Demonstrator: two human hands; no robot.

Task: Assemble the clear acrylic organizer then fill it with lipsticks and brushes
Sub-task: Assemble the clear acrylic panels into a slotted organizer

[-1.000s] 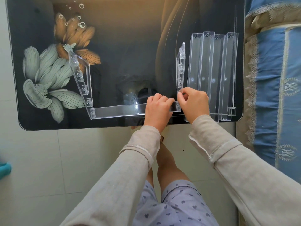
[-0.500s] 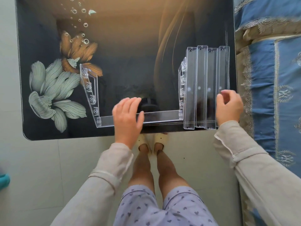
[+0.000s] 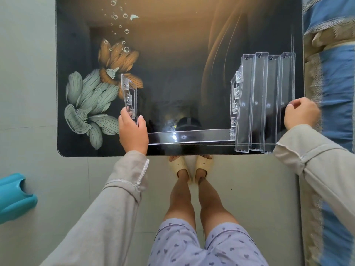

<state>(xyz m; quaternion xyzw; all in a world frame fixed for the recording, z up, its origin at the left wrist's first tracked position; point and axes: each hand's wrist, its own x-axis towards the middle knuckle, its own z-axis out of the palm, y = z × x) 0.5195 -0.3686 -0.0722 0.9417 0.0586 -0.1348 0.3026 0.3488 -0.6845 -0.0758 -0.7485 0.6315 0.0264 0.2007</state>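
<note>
- On a dark glass table (image 3: 172, 54) printed with a green flower, an orange flower and bubbles, seen from above by the head camera, stands a partly built clear acrylic organizer (image 3: 189, 136).
- The organizer has three joined parts: a long front strip (image 3: 192, 137) running along the table's near edge, a left side panel (image 3: 130, 96) and a right side panel (image 3: 236, 96), both upright and slotted.
- The left hand (image 3: 133, 133) grips the near end of the left side panel, thumb on one face and fingers on the other, where the panel meets the front strip.
- Just beside the right side panel, four loose clear shelf strips (image 3: 267, 104) lie flat side by side, overlapping a little, their long sides pointing away from the person. The leftmost strip touches or overlaps the right side panel.
- The right hand (image 3: 300, 116) sits at the right edge of the outermost strip, fingers curled. Whether it actually pinches the strip or only touches it, I cannot tell.
- Both arms wear pale grey-beige sleeves (image 3: 123, 189).
- Below the table edge, the person's bare legs, cream slippers (image 3: 190, 166) and lilac shorts with small hearts stand on a pale tiled floor (image 3: 57, 189).
- A blue and beige lace-trimmed fabric (image 3: 334, 73) runs along the right of the table, and a turquoise plastic object (image 3: 15, 198) sits on the floor at far left.
- No lipsticks or brushes are in view.
</note>
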